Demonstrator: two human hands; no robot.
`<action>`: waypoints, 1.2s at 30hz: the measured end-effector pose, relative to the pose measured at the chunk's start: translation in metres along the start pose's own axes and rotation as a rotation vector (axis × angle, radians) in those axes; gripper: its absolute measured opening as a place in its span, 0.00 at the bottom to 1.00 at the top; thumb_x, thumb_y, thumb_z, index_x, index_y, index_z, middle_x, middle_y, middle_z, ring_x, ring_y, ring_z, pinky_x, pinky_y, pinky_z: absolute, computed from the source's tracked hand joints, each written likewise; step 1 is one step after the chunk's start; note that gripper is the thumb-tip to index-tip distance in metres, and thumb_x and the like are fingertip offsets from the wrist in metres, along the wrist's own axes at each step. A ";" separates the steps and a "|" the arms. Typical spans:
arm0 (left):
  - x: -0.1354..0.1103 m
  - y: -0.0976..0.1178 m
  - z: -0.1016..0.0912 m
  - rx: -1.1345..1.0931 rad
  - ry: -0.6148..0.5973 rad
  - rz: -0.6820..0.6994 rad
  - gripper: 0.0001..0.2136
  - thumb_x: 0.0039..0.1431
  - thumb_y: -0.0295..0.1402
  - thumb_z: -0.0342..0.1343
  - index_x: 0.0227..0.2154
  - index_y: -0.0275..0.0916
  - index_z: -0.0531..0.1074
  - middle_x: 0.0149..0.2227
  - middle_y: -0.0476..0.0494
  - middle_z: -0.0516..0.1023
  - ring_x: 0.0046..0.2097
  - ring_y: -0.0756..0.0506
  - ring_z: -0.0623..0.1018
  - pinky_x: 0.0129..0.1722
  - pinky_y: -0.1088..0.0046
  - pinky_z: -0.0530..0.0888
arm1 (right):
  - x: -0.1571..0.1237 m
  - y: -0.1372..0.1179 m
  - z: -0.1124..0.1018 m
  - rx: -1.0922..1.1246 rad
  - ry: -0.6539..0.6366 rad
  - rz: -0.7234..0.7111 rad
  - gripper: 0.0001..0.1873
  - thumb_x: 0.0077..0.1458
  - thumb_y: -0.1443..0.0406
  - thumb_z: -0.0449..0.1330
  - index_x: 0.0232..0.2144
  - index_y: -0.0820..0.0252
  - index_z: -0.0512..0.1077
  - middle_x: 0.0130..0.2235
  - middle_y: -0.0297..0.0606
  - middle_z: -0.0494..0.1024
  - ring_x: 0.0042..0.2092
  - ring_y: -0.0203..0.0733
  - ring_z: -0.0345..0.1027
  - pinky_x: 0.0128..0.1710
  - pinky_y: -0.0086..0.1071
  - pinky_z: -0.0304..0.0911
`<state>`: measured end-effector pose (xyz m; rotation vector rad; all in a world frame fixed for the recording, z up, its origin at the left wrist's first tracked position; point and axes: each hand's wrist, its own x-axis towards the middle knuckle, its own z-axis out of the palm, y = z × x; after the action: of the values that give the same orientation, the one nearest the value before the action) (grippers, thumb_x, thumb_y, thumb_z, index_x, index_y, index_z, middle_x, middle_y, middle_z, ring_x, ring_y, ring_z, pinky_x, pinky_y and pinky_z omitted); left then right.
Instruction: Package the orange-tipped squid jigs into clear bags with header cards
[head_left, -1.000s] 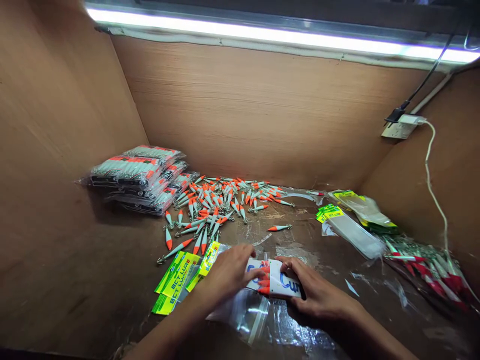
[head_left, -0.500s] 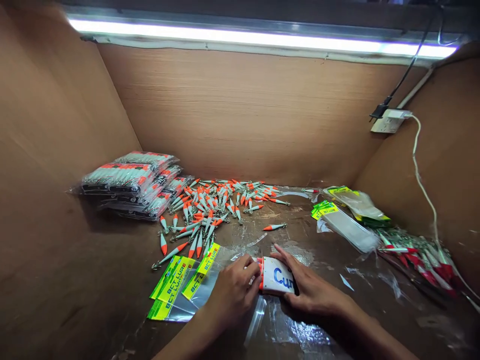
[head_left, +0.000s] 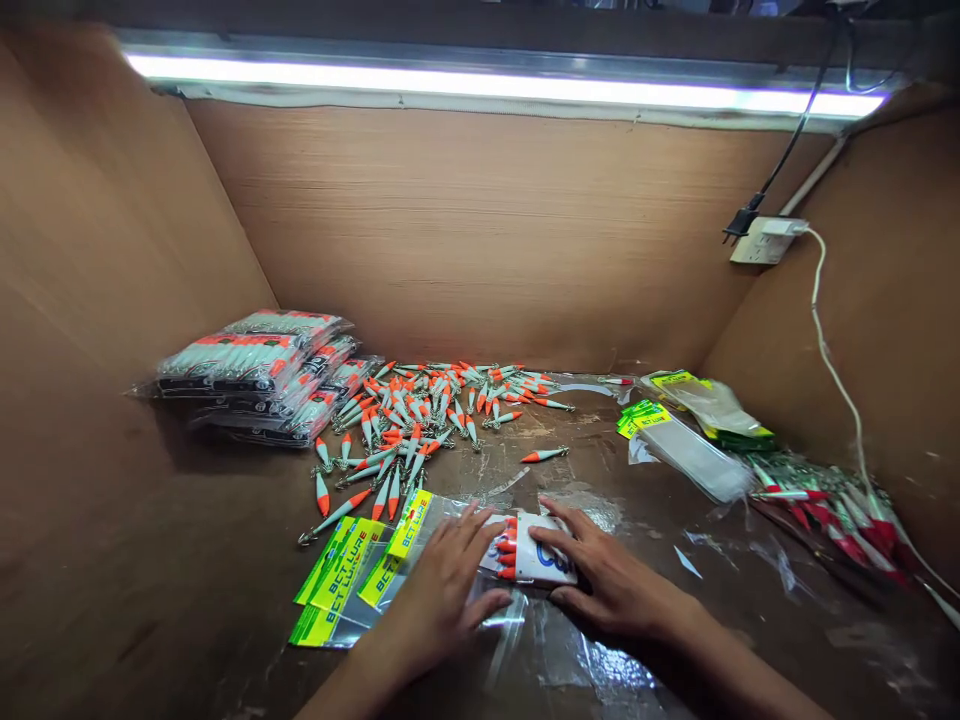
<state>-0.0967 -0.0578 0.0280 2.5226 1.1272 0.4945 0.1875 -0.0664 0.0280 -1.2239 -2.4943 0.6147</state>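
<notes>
My right hand [head_left: 611, 575] grips the right end of a flat white holder [head_left: 546, 548] with blue handwriting, thumb at the near edge and fingers over the top. Orange tips of several squid jigs [head_left: 507, 550] stick out of its left side. My left hand [head_left: 450, 570] is open, fingers stretched out, just left of those tips and above a clear bag. Whether it touches the jigs' hidden ends I cannot tell. Beside it on the left lie clear bags with yellow-green BCT LURE headers [head_left: 337, 580], partly overlapping.
Loose orange-and-white jigs [head_left: 412, 410] are heaped at the back. Packed bags of jigs [head_left: 240, 370] are stacked at the left. More clear bags [head_left: 694, 455] and red-and-white jigs [head_left: 847, 510] lie at the right, near a white cable [head_left: 832, 370] from a power strip [head_left: 769, 242].
My left hand has opened and shifted left off the orange jig tips, so more of them show. My right hand has moved further over the holder, covering more of the writing. The view shifted slightly.
</notes>
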 end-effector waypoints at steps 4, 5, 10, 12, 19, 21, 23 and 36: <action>-0.011 -0.007 -0.009 0.079 -0.157 -0.054 0.34 0.62 0.48 0.55 0.67 0.59 0.47 0.72 0.45 0.46 0.71 0.33 0.49 0.65 0.41 0.55 | 0.005 -0.004 -0.001 -0.038 -0.002 0.010 0.48 0.52 0.60 0.65 0.69 0.46 0.46 0.73 0.41 0.32 0.70 0.57 0.41 0.66 0.50 0.49; -0.011 -0.004 -0.009 0.072 -0.188 -0.046 0.34 0.62 0.48 0.55 0.67 0.60 0.46 0.72 0.46 0.44 0.71 0.33 0.47 0.65 0.41 0.54 | 0.007 -0.005 -0.001 -0.044 -0.019 0.007 0.48 0.52 0.58 0.66 0.69 0.45 0.47 0.73 0.41 0.32 0.70 0.59 0.41 0.66 0.51 0.49; -0.010 0.017 -0.005 0.032 -0.248 -0.009 0.42 0.57 0.51 0.60 0.68 0.60 0.42 0.72 0.47 0.38 0.71 0.33 0.43 0.66 0.41 0.50 | 0.011 0.002 0.007 -0.021 -0.010 0.047 0.47 0.53 0.51 0.65 0.69 0.51 0.49 0.72 0.46 0.43 0.69 0.59 0.44 0.66 0.52 0.49; -0.010 0.021 -0.004 0.017 -0.265 -0.005 0.43 0.55 0.53 0.60 0.68 0.60 0.41 0.72 0.47 0.36 0.71 0.32 0.43 0.66 0.41 0.50 | 0.009 0.008 0.013 -0.001 0.042 0.053 0.47 0.53 0.51 0.65 0.69 0.54 0.50 0.71 0.48 0.48 0.69 0.58 0.45 0.66 0.51 0.50; -0.022 0.011 -0.001 0.065 -0.234 -0.075 0.44 0.58 0.54 0.55 0.69 0.56 0.34 0.72 0.44 0.34 0.71 0.32 0.41 0.66 0.41 0.49 | 0.010 0.022 0.026 0.064 0.167 -0.015 0.46 0.51 0.48 0.67 0.65 0.60 0.58 0.63 0.53 0.65 0.63 0.58 0.57 0.63 0.52 0.54; -0.029 -0.001 0.004 0.135 -0.150 -0.160 0.44 0.59 0.55 0.54 0.69 0.54 0.34 0.72 0.42 0.34 0.71 0.31 0.41 0.65 0.39 0.48 | 0.010 0.025 0.024 0.077 0.176 -0.005 0.46 0.50 0.47 0.67 0.65 0.60 0.60 0.62 0.53 0.66 0.62 0.58 0.59 0.62 0.52 0.56; -0.034 -0.015 0.012 0.200 -0.077 -0.217 0.42 0.61 0.55 0.51 0.69 0.53 0.34 0.72 0.41 0.34 0.71 0.31 0.42 0.65 0.40 0.48 | 0.009 0.028 0.018 0.076 0.181 0.021 0.45 0.49 0.46 0.67 0.63 0.61 0.62 0.61 0.54 0.67 0.61 0.59 0.60 0.61 0.52 0.57; 0.033 -0.002 -0.041 0.108 0.004 0.016 0.37 0.62 0.54 0.50 0.69 0.52 0.42 0.71 0.41 0.50 0.70 0.35 0.51 0.67 0.46 0.49 | 0.002 0.029 -0.049 -0.018 0.197 -0.133 0.46 0.50 0.48 0.68 0.65 0.56 0.59 0.62 0.51 0.66 0.61 0.57 0.60 0.60 0.51 0.59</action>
<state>-0.0953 -0.0256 0.0693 2.6260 1.1652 0.4549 0.2271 -0.0368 0.0568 -1.0592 -2.3962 0.4174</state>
